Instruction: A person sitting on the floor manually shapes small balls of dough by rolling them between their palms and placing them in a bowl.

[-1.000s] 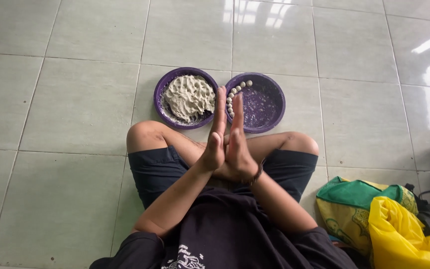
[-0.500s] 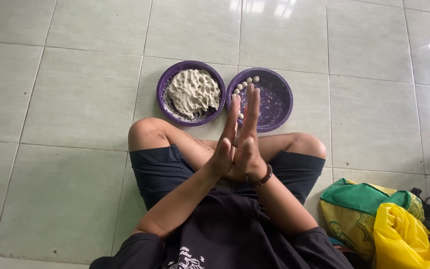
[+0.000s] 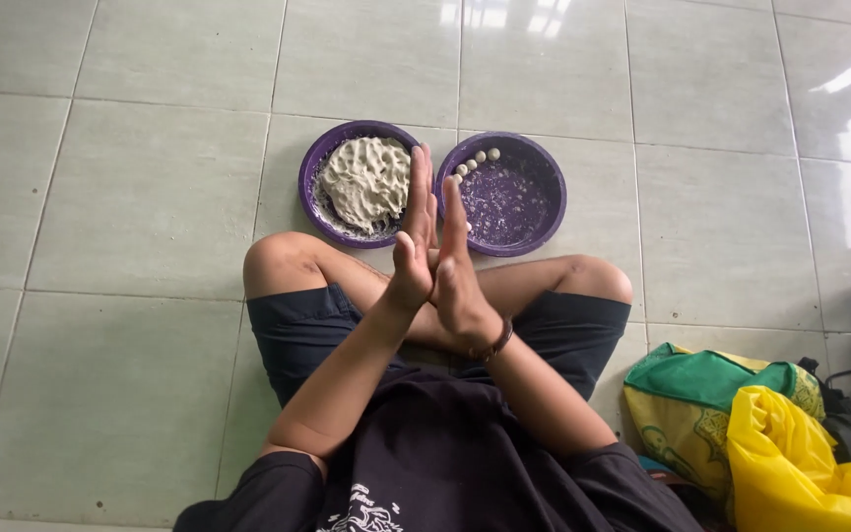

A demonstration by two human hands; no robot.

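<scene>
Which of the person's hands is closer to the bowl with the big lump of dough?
Left. The left hand overlaps the dough bowl at its right rim; the right hand, pressed against it, sits toward the other bowl.

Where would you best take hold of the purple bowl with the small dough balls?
Probably the bare right rim of the purple bowl, coming from the right: the small dough balls line its upper-left edge, and the dough bowl crowds its left side.
</scene>
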